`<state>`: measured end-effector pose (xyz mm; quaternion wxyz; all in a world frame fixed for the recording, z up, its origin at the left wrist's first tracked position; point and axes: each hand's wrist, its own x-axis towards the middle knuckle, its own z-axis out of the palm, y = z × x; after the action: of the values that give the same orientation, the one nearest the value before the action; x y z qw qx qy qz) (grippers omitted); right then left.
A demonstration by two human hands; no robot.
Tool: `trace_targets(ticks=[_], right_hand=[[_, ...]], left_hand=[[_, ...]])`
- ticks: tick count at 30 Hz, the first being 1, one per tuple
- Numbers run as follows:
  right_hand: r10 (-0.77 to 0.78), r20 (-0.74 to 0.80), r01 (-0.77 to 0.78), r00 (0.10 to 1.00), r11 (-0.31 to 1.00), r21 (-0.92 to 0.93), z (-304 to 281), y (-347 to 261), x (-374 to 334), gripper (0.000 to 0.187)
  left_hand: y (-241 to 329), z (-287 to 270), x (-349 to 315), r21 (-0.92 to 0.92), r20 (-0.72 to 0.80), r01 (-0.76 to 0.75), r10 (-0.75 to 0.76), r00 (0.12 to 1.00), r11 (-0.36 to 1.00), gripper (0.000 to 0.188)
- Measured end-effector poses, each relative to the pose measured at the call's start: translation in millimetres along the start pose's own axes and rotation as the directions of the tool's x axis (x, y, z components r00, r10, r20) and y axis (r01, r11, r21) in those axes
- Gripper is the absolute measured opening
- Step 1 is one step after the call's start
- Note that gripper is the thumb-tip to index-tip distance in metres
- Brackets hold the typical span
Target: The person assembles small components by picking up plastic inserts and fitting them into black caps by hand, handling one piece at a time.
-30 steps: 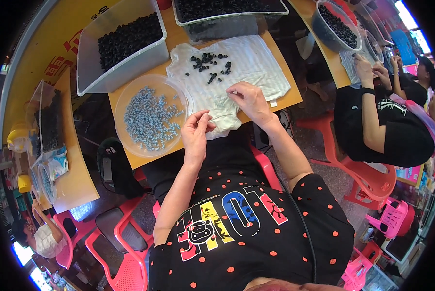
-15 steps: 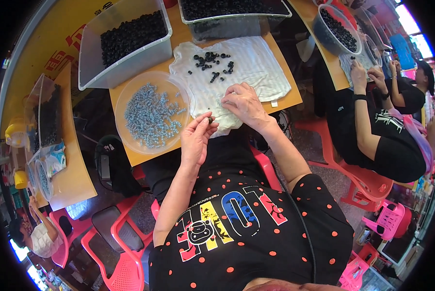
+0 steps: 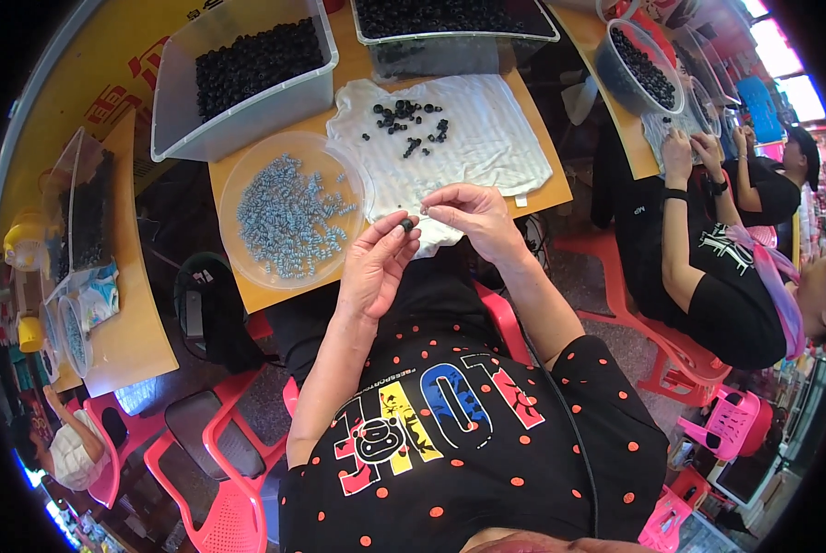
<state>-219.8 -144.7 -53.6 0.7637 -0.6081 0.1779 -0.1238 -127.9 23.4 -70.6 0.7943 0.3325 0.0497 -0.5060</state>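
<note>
My left hand [image 3: 379, 263] is closed in a pinch on a small round black part [image 3: 407, 224], held just over the near edge of the white cloth [image 3: 496, 129]. Close beside it, the thumb and fingers of my right hand [image 3: 482, 224] are pinched together. A tiny light speck shows at those fingertips, too small to name. Loose small black parts [image 3: 396, 114] lie scattered on the far half of the cloth. Left of my hands, a round clear plastic tray [image 3: 238, 249] holds many small blue-grey coil-like pieces [image 3: 284, 217].
Two clear bins of black parts, a left one [image 3: 238, 134] and a right one [image 3: 450, 57], stand at the table's far side. On the right, a person in black [image 3: 708, 249] works at another table with a bowl [image 3: 629, 78]. Red chairs [image 3: 233, 507] stand around.
My right hand has drawn back from the cloth towards my left hand, its fingertips now close to the black part. My left hand keeps hold of that part, nearly in place.
</note>
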Motion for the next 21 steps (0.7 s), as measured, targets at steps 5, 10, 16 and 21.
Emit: trace_targets(ticks=[5, 10, 16, 21], right_hand=[[-0.033, 0.01, 0.034, 0.999, 0.996, -0.087, 9.4, -7.5, -3.7, 0.013], [-0.392, 0.077, 0.38, 0.917, 0.796, -0.472, 28.2, -15.9, -7.4, 0.019], [-0.574, 0.253, 0.538, 0.779, 0.404, -0.74, 39.7, -12.6, -9.7, 0.022], [-0.499, 0.198, 0.504, 0.844, 0.61, -0.611, 18.9, 3.4, 4.5, 0.021]], left_hand=[[6.1, 6.2, -5.9, -0.006, 0.003, -0.021, 0.021, 1.0, 1.0, 0.021], [4.3, 2.8, -7.9, 0.033, 0.037, -0.08, 0.078, 0.996, 0.996, 0.018], [-1.7, -2.0, -5.9, -0.012, -0.068, -0.129, 0.128, 0.989, 0.992, 0.018], [-3.1, -11.6, -4.2, -0.045, -0.112, -0.121, 0.116, 0.987, 0.992, 0.018]])
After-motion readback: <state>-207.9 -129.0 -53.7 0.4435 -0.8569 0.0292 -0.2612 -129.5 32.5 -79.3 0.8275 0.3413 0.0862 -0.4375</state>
